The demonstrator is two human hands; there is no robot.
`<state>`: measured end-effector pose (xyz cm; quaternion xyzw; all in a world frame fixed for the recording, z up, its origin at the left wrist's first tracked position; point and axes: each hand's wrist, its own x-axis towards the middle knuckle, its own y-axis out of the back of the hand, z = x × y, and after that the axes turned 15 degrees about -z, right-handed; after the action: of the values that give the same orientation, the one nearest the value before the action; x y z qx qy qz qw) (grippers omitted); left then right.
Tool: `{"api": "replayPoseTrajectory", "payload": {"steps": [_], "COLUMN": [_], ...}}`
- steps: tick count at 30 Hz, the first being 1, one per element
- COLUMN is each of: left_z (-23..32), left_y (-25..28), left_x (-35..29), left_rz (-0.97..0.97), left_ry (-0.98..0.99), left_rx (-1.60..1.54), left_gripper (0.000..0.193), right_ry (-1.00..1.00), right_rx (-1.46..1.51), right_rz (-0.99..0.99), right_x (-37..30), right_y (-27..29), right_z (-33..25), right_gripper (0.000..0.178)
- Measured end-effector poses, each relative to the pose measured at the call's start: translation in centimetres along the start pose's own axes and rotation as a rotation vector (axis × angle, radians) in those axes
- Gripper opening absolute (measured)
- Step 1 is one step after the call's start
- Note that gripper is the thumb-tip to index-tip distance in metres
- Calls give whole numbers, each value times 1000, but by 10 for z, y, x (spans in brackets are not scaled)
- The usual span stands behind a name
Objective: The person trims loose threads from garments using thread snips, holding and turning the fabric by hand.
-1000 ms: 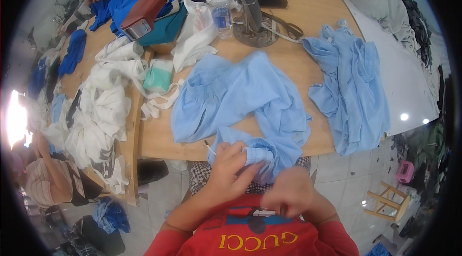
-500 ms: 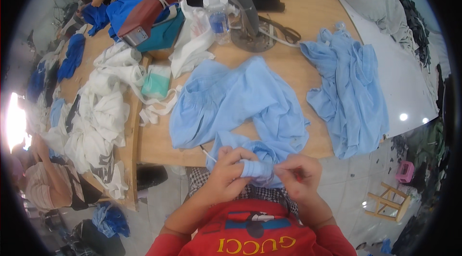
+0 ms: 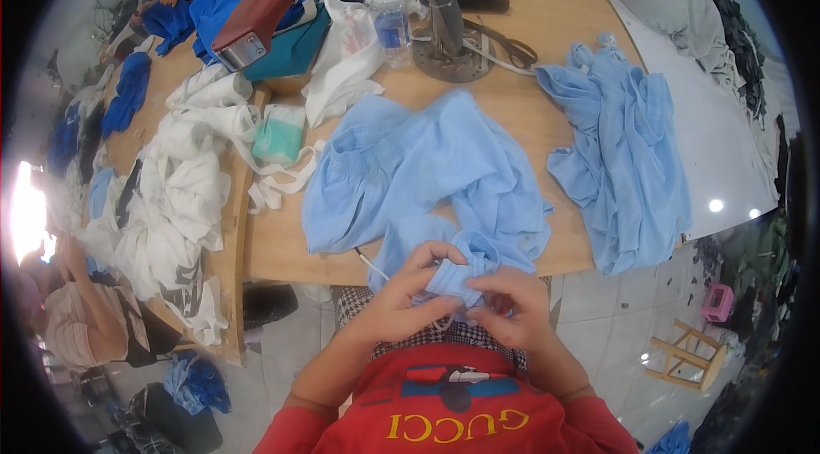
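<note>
A light blue garment (image 3: 461,155) lies crumpled on the wooden table before me, and its gathered edge hangs over the front rim. My left hand (image 3: 412,298) is closed on that ribbed, gathered edge (image 3: 453,281), fingers on top and thumb below. From the other side my right hand (image 3: 514,309) pinches the same edge, thumb and fingertips close together. Whether a small tool sits in the right palm is hidden. A thin white cord (image 3: 372,266) with a dark tip pokes out beside the left hand.
A second light blue garment (image 3: 619,164) lies at the right. Behind stand a clear plastic bottle (image 3: 391,27) and a red cutting machine (image 3: 265,23) with a grey hose. White cloth (image 3: 184,172) is piled at left, near a green-and-white packet (image 3: 279,134). Other people sit at left.
My right hand has moved slightly left and turned, its fingers now on the gathered edge. The left hand has shifted up a little, and the edge is turned more toward me.
</note>
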<state>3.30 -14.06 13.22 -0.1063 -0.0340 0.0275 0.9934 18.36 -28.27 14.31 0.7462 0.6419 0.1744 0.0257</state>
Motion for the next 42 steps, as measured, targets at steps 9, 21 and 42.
{"api": "replayPoseTrajectory", "payload": {"steps": [9, 21, 42], "left_z": [4, 21, 23], "left_y": [-3, -6, -11], "left_x": [3, -1, 4], "left_rz": [-73, 50, 84], "left_ry": [-134, -22, -53], "left_rx": [95, 205, 387], "left_gripper": [21, 18, 19], "right_ry": [-138, -251, -144], "right_rx": [74, 9, -424], "right_rz": [-92, -9, 9], "right_x": [13, 2, -4], "right_y": [8, 19, 23], "right_z": [8, -12, -45], "right_gripper": [32, 49, 34]}}
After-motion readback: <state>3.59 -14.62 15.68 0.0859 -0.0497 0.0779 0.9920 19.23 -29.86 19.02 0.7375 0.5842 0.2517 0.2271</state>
